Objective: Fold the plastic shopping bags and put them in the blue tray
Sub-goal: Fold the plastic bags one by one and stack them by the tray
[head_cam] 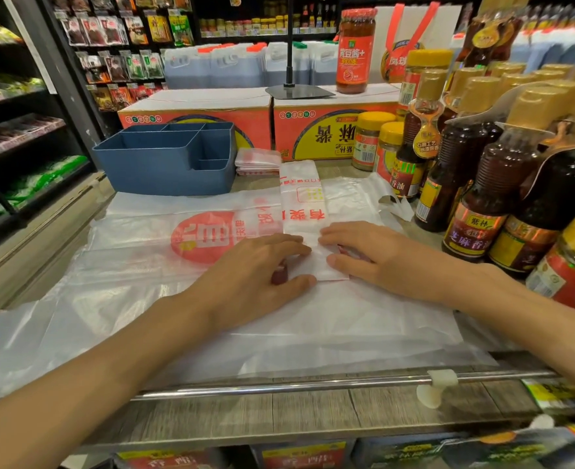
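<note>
A white plastic bag folded into a long narrow strip (302,198) with red print lies across a pile of flat bags (137,265) on the counter. My left hand (262,265) and my right hand (370,255) press on the strip's near end from either side, fingers fairly straight, thumbs at its near edge. The blue tray (164,164) with several compartments stands at the back left and looks empty. A small stack of folded bags (258,161) lies just right of the tray.
Dark sauce bottles (465,184) and jars crowd the right side close to my right hand. Two orange cartons (313,130) stand behind, bearing a black stand base (299,91) and a red jar (353,52). A metal rail (279,384) runs along the near edge.
</note>
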